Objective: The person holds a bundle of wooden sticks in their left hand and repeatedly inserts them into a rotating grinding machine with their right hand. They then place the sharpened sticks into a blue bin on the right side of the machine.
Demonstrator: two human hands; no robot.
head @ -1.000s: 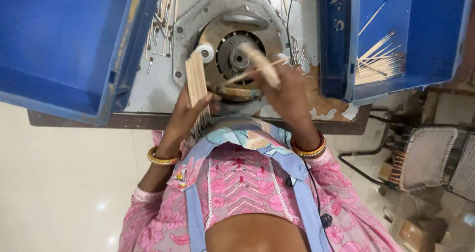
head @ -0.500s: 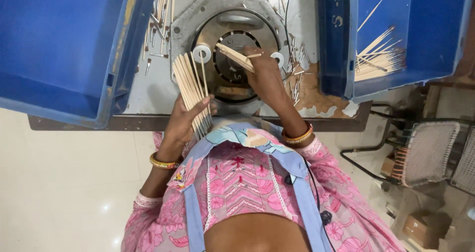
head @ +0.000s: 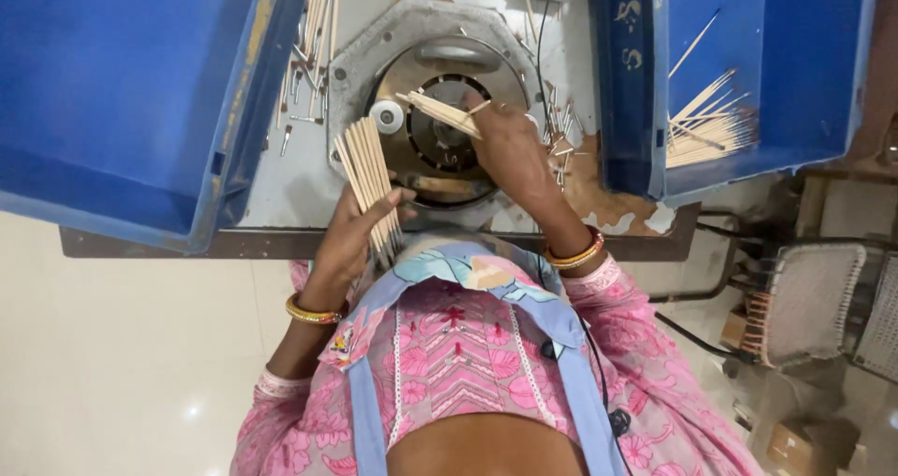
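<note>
My left hand (head: 351, 233) grips a fanned bundle of thin wooden sticks (head: 368, 181), held upright just left of a round metal machine head (head: 440, 130). Over the dark centre of that machine, my right hand (head: 505, 144) pinches a few wooden sticks (head: 440, 114) that point left toward a small white roller (head: 386, 117). The machine sits in a grey metal plate (head: 374, 36) on the worktable.
A big blue bin (head: 122, 93) stands at the left, and a blue bin (head: 748, 55) with loose sticks (head: 711, 125) at the right. Short metal pins (head: 299, 74) lie scattered on the table. A woven chair (head: 814, 298) stands lower right.
My right hand has moved its few sticks left and down onto the machine's centre. The bundle in my left hand has fanned out and shifted slightly.
</note>
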